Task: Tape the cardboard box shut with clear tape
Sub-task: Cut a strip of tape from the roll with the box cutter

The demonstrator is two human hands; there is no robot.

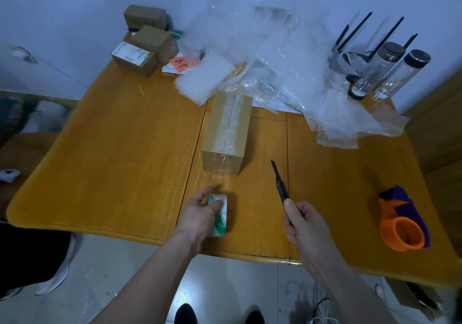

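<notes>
While the cardboard box point(226, 133) lies mid-surface, clear tape along its top seam and trailing toward the person, the left hand point(200, 212) has its fingers point(215, 205) curled round a green-and-white tape roll point(219, 215) just short of it. The right hand point(306, 223) clenches a black utility knife point(280, 183), blade aimed at the box. Motion blur hides the strip's end. Bubble wrap point(275, 56) is heaped behind the box; an orange dispenser point(402, 223) sits far right.

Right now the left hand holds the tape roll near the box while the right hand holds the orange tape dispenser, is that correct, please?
Not quite. The right hand holds a black utility knife; the orange tape dispenser sits untouched on the table. The left hand does hold the tape roll near the box, as the head view shows.
</notes>
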